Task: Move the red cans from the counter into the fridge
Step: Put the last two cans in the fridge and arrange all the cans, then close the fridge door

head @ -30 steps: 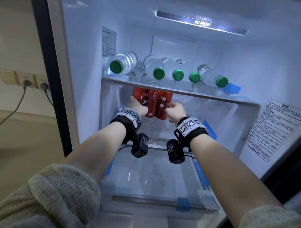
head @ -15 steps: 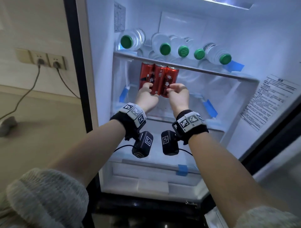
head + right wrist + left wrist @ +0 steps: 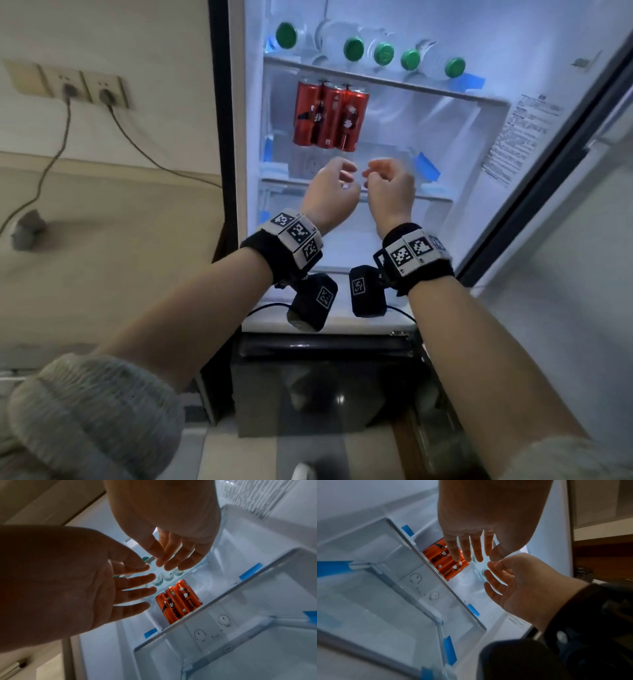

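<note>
Two hands hang empty before the open fridge [image 3: 534, 85], left hand [image 3: 329, 195] and right hand [image 3: 388, 190] side by side, fingers loosely curled, touching nothing. Beyond them three red cans [image 3: 330, 118] stand upright, touching, on the middle shelf. Behind and above, green-capped water bottles [image 3: 383, 53] lie on the upper shelf. Label print is too blurred to read.

I count three red cans [image 3: 329, 118] standing in a row at the middle of the frame, five green-capped water bottles [image 3: 382, 51] lying along the top, and two plugs in wall sockets [image 3: 85, 90] at the upper left. My two hands hold nothing.
</note>
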Action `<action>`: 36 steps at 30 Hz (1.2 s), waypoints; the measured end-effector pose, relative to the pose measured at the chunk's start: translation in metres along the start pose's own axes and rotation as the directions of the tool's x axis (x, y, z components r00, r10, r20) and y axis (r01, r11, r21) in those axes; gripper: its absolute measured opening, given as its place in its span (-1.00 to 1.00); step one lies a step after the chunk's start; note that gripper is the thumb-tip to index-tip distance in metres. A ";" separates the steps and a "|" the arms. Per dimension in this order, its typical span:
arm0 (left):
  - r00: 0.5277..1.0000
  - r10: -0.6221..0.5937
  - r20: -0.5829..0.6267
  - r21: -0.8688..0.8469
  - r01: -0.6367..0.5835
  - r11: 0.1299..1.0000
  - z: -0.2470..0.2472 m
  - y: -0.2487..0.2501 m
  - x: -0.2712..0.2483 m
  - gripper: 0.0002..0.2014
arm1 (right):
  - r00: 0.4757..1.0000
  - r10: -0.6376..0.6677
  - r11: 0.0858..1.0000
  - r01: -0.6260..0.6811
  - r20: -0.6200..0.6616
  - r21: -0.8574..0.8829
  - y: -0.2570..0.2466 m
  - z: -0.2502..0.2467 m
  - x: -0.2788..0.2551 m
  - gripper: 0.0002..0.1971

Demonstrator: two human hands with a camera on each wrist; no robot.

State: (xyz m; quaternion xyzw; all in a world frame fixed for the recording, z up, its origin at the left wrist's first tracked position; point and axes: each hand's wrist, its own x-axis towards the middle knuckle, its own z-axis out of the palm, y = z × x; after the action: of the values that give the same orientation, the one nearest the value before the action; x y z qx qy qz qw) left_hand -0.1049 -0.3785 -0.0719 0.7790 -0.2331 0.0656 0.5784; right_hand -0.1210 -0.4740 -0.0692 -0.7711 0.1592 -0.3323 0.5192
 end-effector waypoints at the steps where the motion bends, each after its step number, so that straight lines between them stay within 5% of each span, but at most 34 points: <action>1: 1.000 -0.010 0.014 -0.013 0.010 1.000 0.000 0.000 -0.013 -0.75 | 1.000 0.006 1.000 -0.006 -0.002 0.003 0.000 -0.003 -0.013 -0.75; 14: 0.989 -0.039 0.141 -0.010 0.041 0.999 0.021 0.027 -0.106 -0.73 | 0.997 0.042 0.999 -0.043 -0.070 -0.020 -0.007 -0.063 -0.101 -0.72; 28: 0.990 -0.098 0.103 -0.039 0.102 0.994 0.106 0.093 -0.223 -0.73 | 0.997 -0.032 0.996 0.026 -0.072 -0.087 0.012 -0.208 -0.188 -0.73; 36: 0.989 -0.048 0.138 0.032 0.044 0.999 0.113 0.119 -0.258 -0.71 | 0.988 -0.059 0.997 0.051 -0.144 -0.062 0.004 -0.249 -0.219 -0.77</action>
State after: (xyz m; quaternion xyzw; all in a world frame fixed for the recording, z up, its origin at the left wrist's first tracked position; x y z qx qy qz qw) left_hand -0.4041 -0.4362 -0.1007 0.7952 -0.2540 0.0013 0.5506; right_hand -0.4492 -0.5192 -0.0895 -0.7638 0.1852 -0.3971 0.4740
